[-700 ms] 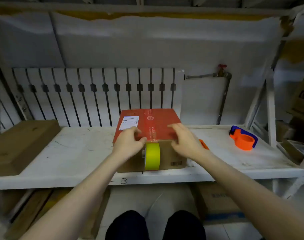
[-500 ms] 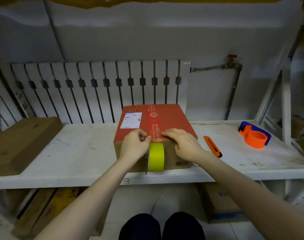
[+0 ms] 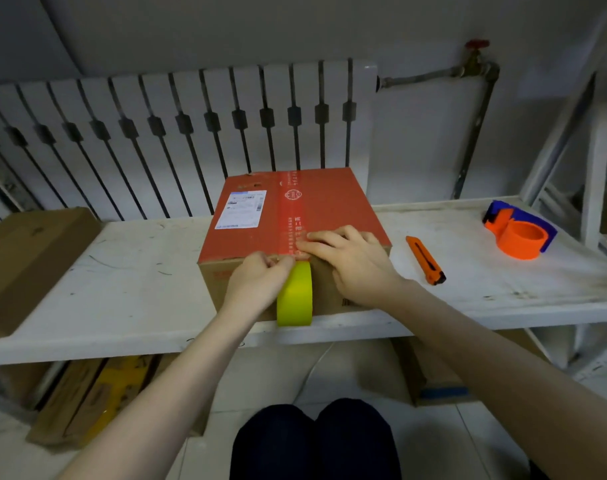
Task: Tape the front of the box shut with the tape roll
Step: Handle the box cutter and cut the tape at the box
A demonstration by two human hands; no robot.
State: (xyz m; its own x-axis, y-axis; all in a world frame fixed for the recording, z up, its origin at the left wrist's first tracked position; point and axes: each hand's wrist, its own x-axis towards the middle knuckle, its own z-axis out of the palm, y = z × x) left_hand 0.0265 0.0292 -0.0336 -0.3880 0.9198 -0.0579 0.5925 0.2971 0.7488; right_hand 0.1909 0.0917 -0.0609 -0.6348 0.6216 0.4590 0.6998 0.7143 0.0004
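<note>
The taping looks barely begun: no strip shows yet on the brown front of the red-topped cardboard box [image 3: 316,206], which sits at the near edge of the white surface [image 3: 122,289]. The yellow-green tape roll [image 3: 294,296] stands on edge against that front face, just below the top edge. The left hand [image 3: 257,285] curls round the roll, gripping it. The right hand [image 3: 350,258] lies flat with its fingers extended, pressing the lid by the centre seam, probably anchoring the tape end. Drawing the tape down and cutting it remain.
</note>
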